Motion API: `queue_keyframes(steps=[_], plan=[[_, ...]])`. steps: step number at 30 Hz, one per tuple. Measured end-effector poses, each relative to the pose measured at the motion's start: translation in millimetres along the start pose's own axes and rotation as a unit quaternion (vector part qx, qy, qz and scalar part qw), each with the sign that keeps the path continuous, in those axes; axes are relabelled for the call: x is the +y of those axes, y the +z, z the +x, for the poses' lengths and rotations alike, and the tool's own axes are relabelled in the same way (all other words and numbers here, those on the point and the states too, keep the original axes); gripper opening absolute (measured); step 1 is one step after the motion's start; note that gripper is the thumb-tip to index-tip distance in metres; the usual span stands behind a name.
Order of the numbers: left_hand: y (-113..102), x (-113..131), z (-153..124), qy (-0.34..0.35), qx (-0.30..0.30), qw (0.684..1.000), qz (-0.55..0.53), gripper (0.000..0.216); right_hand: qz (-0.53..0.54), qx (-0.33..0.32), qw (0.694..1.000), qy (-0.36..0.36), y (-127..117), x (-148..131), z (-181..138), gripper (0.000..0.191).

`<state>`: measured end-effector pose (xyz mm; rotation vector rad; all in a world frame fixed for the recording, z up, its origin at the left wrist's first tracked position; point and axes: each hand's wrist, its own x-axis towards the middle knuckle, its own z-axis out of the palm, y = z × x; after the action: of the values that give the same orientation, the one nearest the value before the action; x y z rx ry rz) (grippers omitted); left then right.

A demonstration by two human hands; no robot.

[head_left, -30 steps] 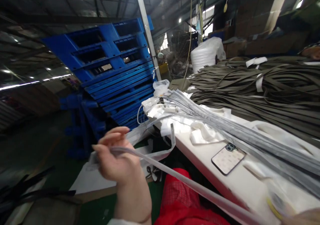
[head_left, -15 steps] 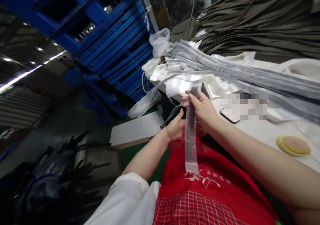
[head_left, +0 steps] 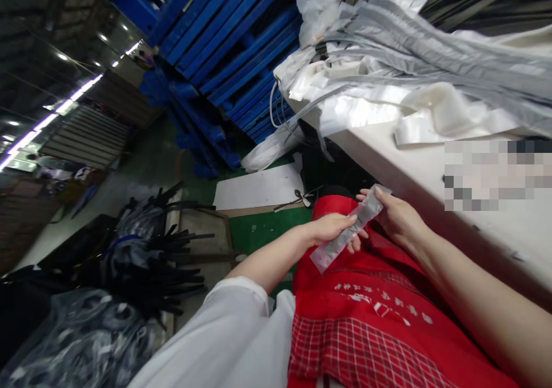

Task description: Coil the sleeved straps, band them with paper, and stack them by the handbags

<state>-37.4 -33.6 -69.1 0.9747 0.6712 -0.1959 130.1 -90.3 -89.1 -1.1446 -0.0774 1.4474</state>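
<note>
A short grey reflective strip (head_left: 349, 231) lies slanted between both hands, above my red apron (head_left: 379, 313). My left hand (head_left: 334, 231) grips the strip near its lower half, fingers closed over it. My right hand (head_left: 394, 214) pinches the strip's upper end, close to the edge of the white table (head_left: 431, 175). A heap of long grey strips (head_left: 431, 60) rests on the table beyond the hands.
Blue plastic pallets (head_left: 233, 37) lean behind the table. Black strips (head_left: 164, 261) pile up on the floor at left, beside a white board (head_left: 259, 187) and scissors (head_left: 297, 195). White cloth pieces (head_left: 431, 118) lie on the table under the grey heap.
The strip hung upright from my right hand; now both hands have dropped toward my lap and hold it slanted. The view has tilted further down.
</note>
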Motion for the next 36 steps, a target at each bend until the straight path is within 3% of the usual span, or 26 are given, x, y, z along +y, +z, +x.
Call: queue_keyframes(steps=[4, 8, 14, 21, 24, 27, 31, 36], plan=[[12.3, 8.7, 29.6, 0.012, -0.055, 0.998, 0.011, 0.058, -0.002, 0.01, 0.998, -0.061, -16.5, -7.4, -19.9, 0.021], [19.5, 14.9, 43.5, 0.003, -0.098, 0.994, 0.055, 0.058, 0.046, 0.044, 0.996, -0.07, -37.5, -16.3, -31.8, 0.023], [24.4, 15.0, 51.1, -0.026, -0.092, 0.993, 0.066, 0.061, -0.03, 0.051, 0.997, -0.047, -57.8, -4.8, -28.4, 0.026], [32.8, 16.4, 70.5, 0.023, -0.055, 0.997, 0.04, 0.06, -0.117, -0.005, 0.991, -0.058, -44.9, 7.1, -37.5, 0.059], [33.7, 11.8, 78.2, 0.032, -0.052, 0.998, -0.004, 0.061, -0.147, -0.004, 0.985, -0.093, -45.9, 8.3, -38.3, 0.058], [25.8, 9.2, 71.9, -0.023, -0.085, 0.996, -0.027, 0.061, -0.158, 0.048, 0.979, -0.119, -56.9, 8.8, -30.3, 0.053], [8.6, 9.5, 46.3, -0.093, -0.132, 0.987, 0.021, 0.056, -0.156, 0.097, 0.971, -0.153, -73.2, 9.9, -15.9, 0.048], [7.9, 0.0, 27.8, -0.104, -0.093, 0.989, 0.055, 0.05, -0.155, 0.106, 0.969, -0.161, -73.2, 12.7, -10.9, 0.047]])
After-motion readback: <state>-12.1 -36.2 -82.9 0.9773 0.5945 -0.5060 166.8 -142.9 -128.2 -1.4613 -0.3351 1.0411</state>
